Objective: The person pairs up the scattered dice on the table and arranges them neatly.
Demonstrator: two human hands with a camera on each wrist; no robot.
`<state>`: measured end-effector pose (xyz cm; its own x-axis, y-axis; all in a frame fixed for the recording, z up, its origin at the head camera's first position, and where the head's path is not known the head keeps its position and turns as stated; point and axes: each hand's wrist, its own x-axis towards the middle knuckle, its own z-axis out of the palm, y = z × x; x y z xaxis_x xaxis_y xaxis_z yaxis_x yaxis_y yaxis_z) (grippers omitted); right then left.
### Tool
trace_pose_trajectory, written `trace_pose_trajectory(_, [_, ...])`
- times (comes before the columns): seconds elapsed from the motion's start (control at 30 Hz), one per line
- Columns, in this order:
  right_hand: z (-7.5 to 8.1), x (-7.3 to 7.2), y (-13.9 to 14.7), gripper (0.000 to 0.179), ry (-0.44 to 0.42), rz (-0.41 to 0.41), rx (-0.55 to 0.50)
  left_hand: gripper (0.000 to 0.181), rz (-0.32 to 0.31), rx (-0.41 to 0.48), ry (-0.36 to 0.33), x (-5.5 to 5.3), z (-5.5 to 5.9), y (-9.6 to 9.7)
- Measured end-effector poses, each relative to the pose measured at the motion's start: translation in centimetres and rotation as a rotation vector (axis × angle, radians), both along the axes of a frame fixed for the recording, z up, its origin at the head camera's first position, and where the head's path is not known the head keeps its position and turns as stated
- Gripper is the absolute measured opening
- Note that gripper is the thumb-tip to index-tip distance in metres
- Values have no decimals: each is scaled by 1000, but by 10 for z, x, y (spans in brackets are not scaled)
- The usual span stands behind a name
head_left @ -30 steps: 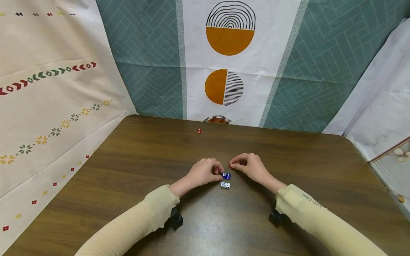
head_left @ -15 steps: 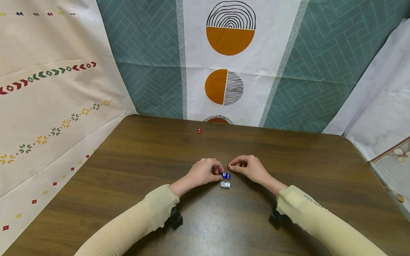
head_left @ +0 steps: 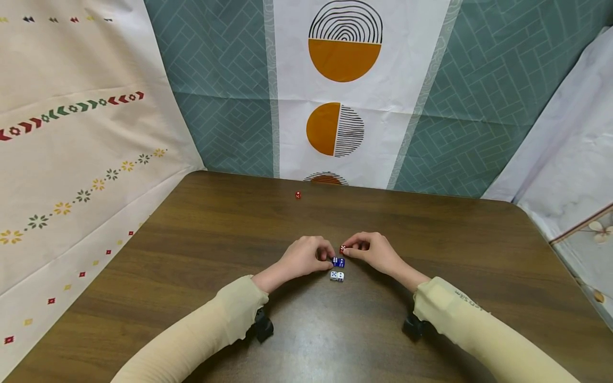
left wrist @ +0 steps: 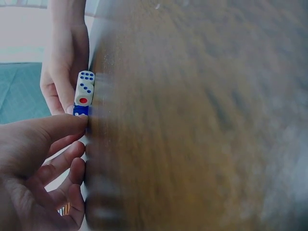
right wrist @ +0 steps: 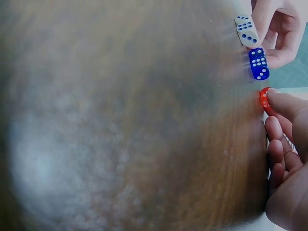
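My right hand (head_left: 374, 251) pinches a red die (head_left: 342, 249) between thumb and finger, just beyond the blue pair. My left hand (head_left: 306, 256) grips the left end of two side-by-side blue dice (head_left: 339, 263) with thumb and fingertip. Nearer the body, two white dice (head_left: 337, 276) with blue pips sit side by side in line with the blue ones. In the right wrist view a narrow gap shows between the red die (right wrist: 264, 99) and the blue dice (right wrist: 259, 63). The left thumb covers part of the blue dice (left wrist: 81, 110) in the left wrist view.
Another red die (head_left: 298, 195) lies by itself near the far edge of the brown wooden table (head_left: 230, 213). A patterned cloth (head_left: 230, 96) hangs behind the table, with lighter cloths at both sides.
My right hand has brought the red die slightly left and nearer, toward the blue dice, and then stayed there. The left hand has kept its place at the blue pair.
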<state>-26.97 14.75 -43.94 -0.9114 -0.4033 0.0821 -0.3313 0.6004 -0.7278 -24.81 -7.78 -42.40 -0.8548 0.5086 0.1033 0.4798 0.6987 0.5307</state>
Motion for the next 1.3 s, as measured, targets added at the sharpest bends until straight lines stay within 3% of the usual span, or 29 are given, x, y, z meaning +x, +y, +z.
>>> trace_pose_trajectory(1.3, [-3, 1, 0, 17, 19, 8, -6, 13, -11, -6, 16, 0, -1, 0])
